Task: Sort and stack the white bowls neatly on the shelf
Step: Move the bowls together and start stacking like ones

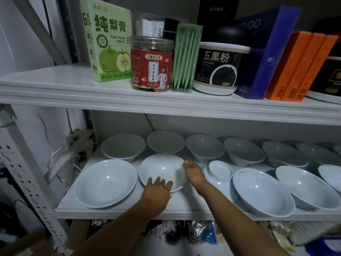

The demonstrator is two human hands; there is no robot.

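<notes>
At frame center, the left hand [156, 190] presses straight fingers against the tilted bowl [162, 169]; the right hand [192, 171] touches its right rim, grip unclear.

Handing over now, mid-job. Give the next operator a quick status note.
Left hand: straight fingers rest on the near rim of the front-row bowl.
Right hand: against its right rim, fingers hidden.
Other bowls sit in two rows on the lower shelf; one inverted bowl.
Done: nothing visibly stacked.
Left: all sorting and stacking.
</notes>
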